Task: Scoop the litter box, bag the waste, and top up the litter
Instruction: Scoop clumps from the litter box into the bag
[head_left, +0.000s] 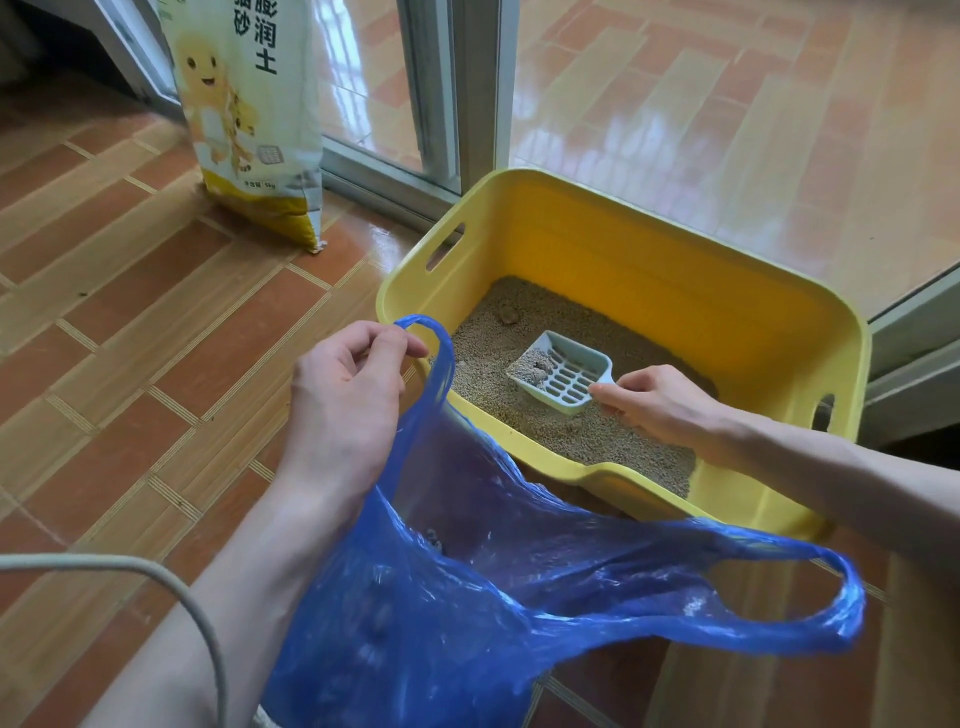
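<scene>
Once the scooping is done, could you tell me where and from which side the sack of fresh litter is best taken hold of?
Probably at its top, coming from above. The litter sack stands upright on the tiled floor left of the yellow litter box, its heavy base down, but its top edge lies outside the frame. Both hands are busy: the left hand holds the blue bag, the right hand the scoop.

Home floor by balcony: tiled floor (130, 322), sliding glass door (431, 104), cat litter bag (249, 119).
</scene>
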